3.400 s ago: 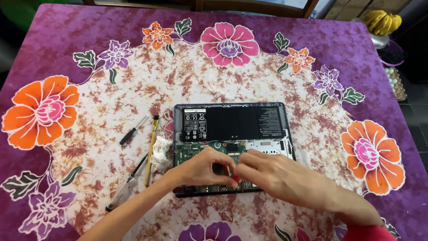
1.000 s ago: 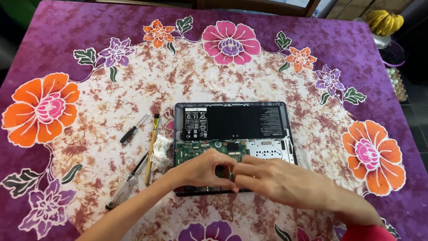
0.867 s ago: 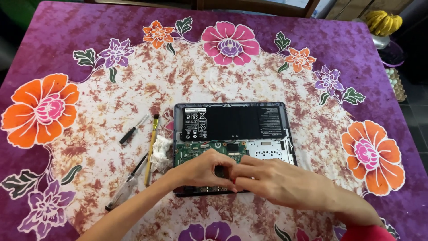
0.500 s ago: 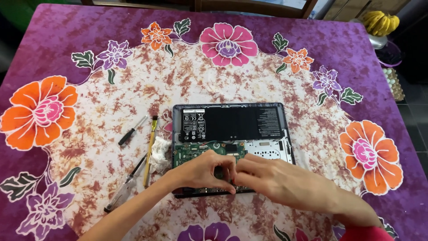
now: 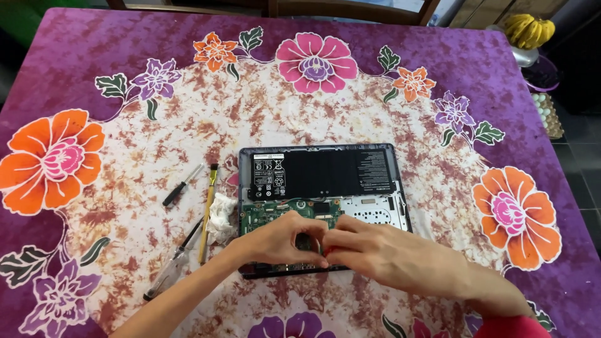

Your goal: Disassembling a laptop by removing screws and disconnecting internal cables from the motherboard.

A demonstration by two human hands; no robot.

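Both hands meet over the green circuit board (image 5: 275, 216) of the opened laptop (image 5: 322, 188) near the counter's front edge; left hand (image 5: 275, 241) and right hand (image 5: 375, 250) grips pressed together fingertip to fingertip, what they pinch hidden; judged best: steady wrists, gentle even pressure

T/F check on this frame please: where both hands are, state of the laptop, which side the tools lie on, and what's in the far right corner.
1. Both hands, left hand and right hand, rest on the opened laptop. True.
2. The laptop's bottom cover is on, hiding the insides. False: the black battery and green circuit board are exposed.
3. The tools lie to the right of the laptop. False: the black-handled screwdriver, clear-handled screwdriver and yellow-handled brush lie to its left.
4. A crumpled white cloth sits beside the laptop's left edge. True.
5. A bunch of bananas is past the table's far right corner. True.
6. The floral tablecloth is plain blue. False: it is purple and white with orange and pink flowers.
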